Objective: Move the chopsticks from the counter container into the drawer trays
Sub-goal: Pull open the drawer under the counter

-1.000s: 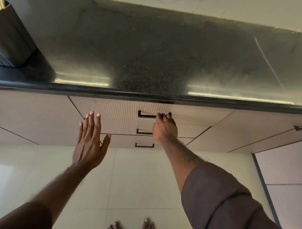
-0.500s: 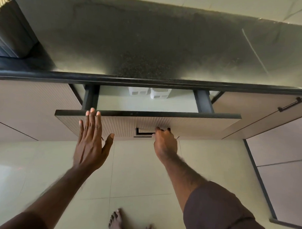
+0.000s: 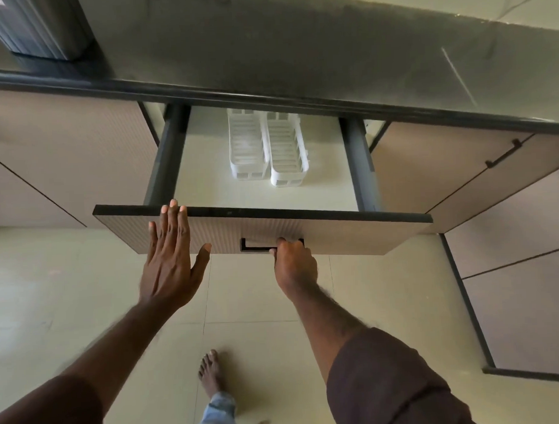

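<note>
worktop (image 3: 298,52): dark stone, grey ribbed container (image 3: 40,26) far left | drawer (image 3: 271,193): open, 2 white slatted trays (image 3: 268,148) side by side, far centre

The drawer (image 3: 336,233) stands pulled out from under the dark counter (image 3: 298,52). Inside it, toward the back and near the middle of its pale floor, two white slatted trays (image 3: 266,145) lie side by side, touching, both with nothing in them. At the drawer's front panel, the right hand (image 3: 294,262) curls its fingers round the black handle (image 3: 257,246). The left hand (image 3: 170,257) lies flat with straight fingers, its fingertips at the front panel's top edge, left of the handle. A ribbed dark container (image 3: 37,26) stands on the counter, far left of the drawer.
</note>
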Available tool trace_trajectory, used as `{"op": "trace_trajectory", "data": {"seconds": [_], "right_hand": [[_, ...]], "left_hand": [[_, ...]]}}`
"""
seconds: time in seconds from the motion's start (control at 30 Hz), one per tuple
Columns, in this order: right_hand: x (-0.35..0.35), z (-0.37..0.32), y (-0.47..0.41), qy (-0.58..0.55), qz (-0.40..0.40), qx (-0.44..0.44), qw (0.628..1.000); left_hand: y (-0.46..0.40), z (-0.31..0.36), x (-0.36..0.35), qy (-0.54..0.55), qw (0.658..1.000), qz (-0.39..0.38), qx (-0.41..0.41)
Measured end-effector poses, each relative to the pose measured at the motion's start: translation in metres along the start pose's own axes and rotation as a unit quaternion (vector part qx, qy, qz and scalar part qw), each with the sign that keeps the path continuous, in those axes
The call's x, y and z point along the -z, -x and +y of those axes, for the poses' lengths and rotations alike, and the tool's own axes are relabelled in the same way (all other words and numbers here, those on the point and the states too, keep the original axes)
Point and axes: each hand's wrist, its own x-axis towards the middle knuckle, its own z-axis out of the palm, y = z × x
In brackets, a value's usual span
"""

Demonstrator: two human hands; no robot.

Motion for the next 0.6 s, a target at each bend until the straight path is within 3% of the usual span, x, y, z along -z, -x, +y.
{"op": "trace_trajectory", "data": {"seconds": [0.3, 0.6], "right_hand": [[-0.004, 0.010, 0.094, 0.008, -0.042, 0.012, 0.999], [0.005, 0.006, 0.119, 0.014, -0.060, -0.008, 0.998]], "left_hand": [[0.077, 0.018, 0.013, -0.010, 0.999, -0.031, -0.008], [0.097, 0.019, 0.024, -0.040, 0.997, -0.060, -0.024]]}}
